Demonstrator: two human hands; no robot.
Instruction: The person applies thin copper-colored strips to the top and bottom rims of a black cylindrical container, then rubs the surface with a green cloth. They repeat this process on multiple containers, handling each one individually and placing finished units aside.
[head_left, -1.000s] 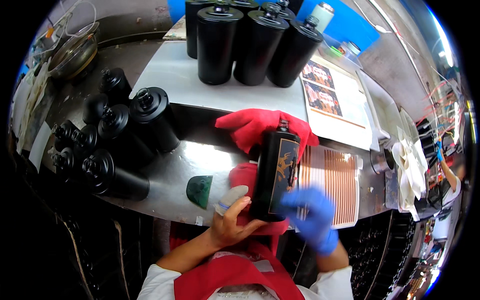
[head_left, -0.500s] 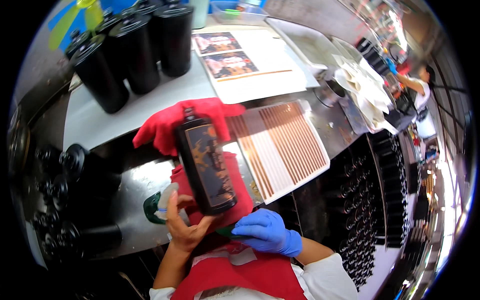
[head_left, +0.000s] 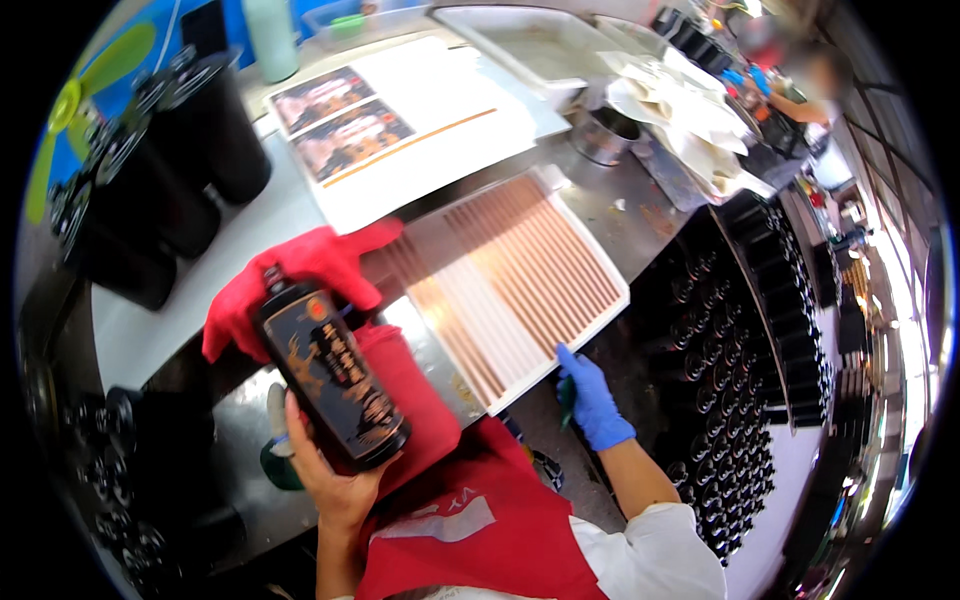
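My bare left hand (head_left: pixel 338 492) grips a black bottle (head_left: pixel 335 385) near its base. The bottle leans with its neck away from me, its dark label with gold and red marks facing up. A pale cover sits on a finger or thumb of that hand. Red cloth lies under the bottle, one bunched cloth (head_left: pixel 235 300) by its neck. My right hand (head_left: pixel 600 408), in a blue glove, holds a small dark green piece (head_left: pixel 567 402) against the palm. Its forefinger reaches the near right edge of a white sheet of brown strips (head_left: pixel 530 275).
Tall black canisters (head_left: pixel 215 120) stand at the far left, beside a yellow-green fan (head_left: pixel 66 105). Printed label sheets (head_left: pixel 355 140) lie on the table. A metal pot (head_left: pixel 603 135) and white papers (head_left: pixel 680 115) are at the back right. Many black bottles (head_left: pixel 715 400) fill the right side. Another person works beyond.
My right hand has moved from beside the bottle's base to the right, up to the strip sheet's edge. The bottle remains in my left hand. The whole view has shifted.
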